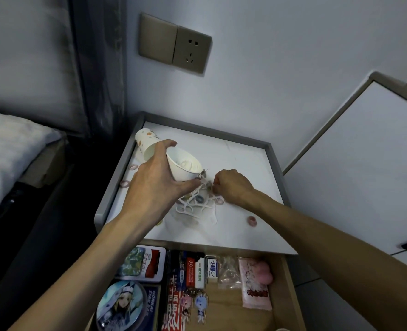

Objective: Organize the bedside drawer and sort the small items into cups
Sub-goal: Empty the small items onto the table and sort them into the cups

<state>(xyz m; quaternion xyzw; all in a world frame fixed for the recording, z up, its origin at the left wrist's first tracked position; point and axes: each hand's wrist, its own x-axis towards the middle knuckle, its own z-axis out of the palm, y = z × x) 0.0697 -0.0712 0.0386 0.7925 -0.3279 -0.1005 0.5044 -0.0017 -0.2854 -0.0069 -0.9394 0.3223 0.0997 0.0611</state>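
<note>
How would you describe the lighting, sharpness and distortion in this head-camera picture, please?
Head view: dim, cool light, darkest left by the bed; wide-angle distortion tilts the wall socket and splays the nightstand rim; the pile of small items between the left hand and right hand is soft; the drawer labels read fairly sharp.

The nightstand top [245, 163] holds a tipped cup [143, 142], pink rings [252, 220], small clutter [194, 207].

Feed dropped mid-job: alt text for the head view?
The left hand holds a white paper cup tilted toward a pile of small items on the bedside tabletop while the right hand pinches at the pile. A patterned cup lies tipped behind; the drawer below stands open.
</note>
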